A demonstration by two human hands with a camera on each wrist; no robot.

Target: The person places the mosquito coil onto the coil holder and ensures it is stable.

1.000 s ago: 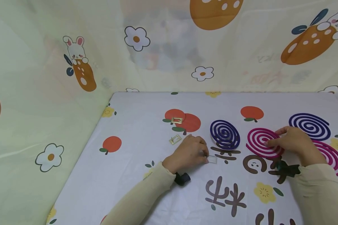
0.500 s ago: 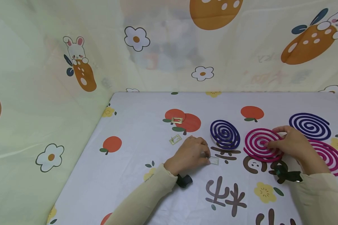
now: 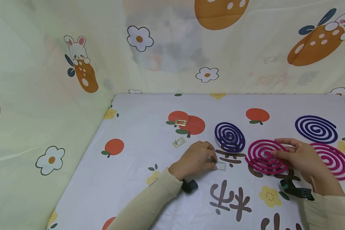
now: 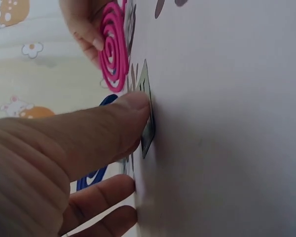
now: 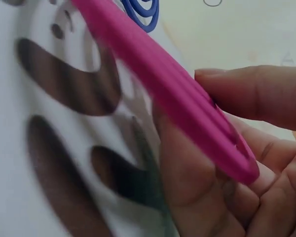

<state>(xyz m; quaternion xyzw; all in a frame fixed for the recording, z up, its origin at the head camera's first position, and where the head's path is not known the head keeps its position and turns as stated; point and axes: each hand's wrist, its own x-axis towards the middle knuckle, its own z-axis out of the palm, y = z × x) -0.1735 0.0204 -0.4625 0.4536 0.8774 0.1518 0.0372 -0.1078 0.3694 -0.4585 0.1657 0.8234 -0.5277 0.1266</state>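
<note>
One pink spiral (image 3: 266,155) — right hand (image 3: 303,158) holding, left hand (image 3: 194,161) pinching buckle (image 3: 221,165)

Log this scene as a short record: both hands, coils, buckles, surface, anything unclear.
Left hand: pinches a buckle
Right hand: holds a pink coil, gripped side raised
Other coils: a second pink coil and a blue coil at the right in the head view; another blue coil near the middle
Other buckles: two, beyond the left hand; the farther lies on printed red fruit, the nearer on plain white
Surface: white patterned cloth
Unclear: whether the pinched buckle touches the cloth
</note>
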